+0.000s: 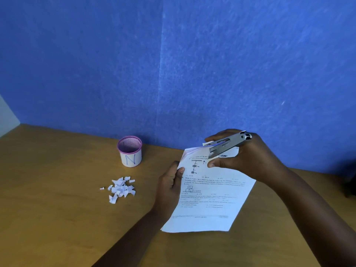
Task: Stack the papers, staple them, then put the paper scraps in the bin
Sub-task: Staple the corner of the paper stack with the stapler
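Observation:
A stack of printed papers [210, 197] is held above the wooden table [57, 218], tilted. My left hand [170, 185] grips its left edge, thumb on top. My right hand [244, 157] grips a silver metal stapler [226, 144] over the stack's top edge, with the jaws at the papers' upper part. A pile of small white paper scraps [121, 188] lies on the table to the left. Behind the scraps stands a small bin [130, 151] with a pink rim and a white label marked N.
A blue wall [173, 64] rises right behind the table's far edge. One stray scrap [102, 188] lies left of the pile. A dark object [351, 180] shows at the right edge of the view.

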Tool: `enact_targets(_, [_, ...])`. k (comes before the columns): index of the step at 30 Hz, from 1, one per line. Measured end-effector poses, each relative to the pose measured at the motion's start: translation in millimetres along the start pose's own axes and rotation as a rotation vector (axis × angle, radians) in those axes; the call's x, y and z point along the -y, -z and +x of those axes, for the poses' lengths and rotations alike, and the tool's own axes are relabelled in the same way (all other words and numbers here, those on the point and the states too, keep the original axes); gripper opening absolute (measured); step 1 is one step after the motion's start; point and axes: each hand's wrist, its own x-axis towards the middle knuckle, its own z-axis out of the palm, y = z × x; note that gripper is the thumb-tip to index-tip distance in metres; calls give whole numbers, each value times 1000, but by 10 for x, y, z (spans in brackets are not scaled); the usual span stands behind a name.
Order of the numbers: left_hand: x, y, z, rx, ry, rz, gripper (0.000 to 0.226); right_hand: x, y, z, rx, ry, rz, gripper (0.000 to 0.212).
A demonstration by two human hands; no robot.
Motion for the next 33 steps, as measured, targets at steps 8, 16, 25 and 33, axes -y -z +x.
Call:
enact_targets(8, [5,17,14,-12,-37,55,21,-84,13,129,74,-11,-51,42])
enact_targets(16, [37,-16,56,18,-18,48,13,-20,-8,223,169,-50,-59,41])
enact_targets(25, [-101,-54,42,-43,-154,174,16,23,-121,243,211,-14,-7,31])
enact_targets(33, [-43,-81,62,24,-61,92,22,69,-178,220,219,-5,-43,33])
